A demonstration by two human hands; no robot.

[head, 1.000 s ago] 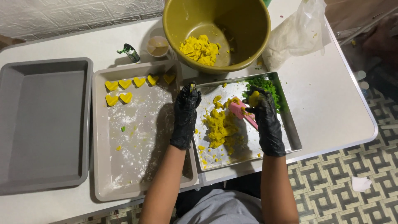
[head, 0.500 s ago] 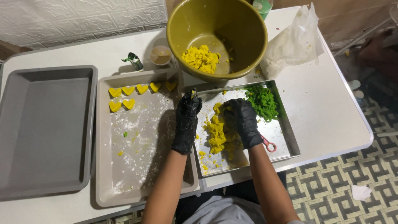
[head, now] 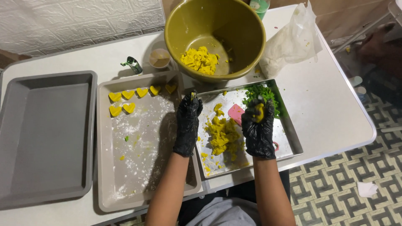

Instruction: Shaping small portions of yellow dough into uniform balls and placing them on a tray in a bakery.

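The right hand (head: 258, 129) is closing its gloved fingers (head: 268, 112) around a lump of yellow dough (head: 259, 111) above the metal tray (head: 289, 138) on the desk (head: 326, 104); the stuff is looking soft, light and crumbly, so cupping it whole should suit better than pinching. The left hand (head: 187, 125) is resting on the tray's edge, fingers together, nipping a yellow crumb at the tips; half a second ago the right hand was lying flat over the dough pile (head: 222, 134), and it is now lifted and curled, baring the pink scraper (head: 235, 113).

Bright, even overhead light — the white table (head: 335, 104) nearly blows out at right of the frame. Soft arm shadows fall leftward across the floured tray (head: 142, 167). Sharp centre; the edges bow slightly — wide-lens distortion.
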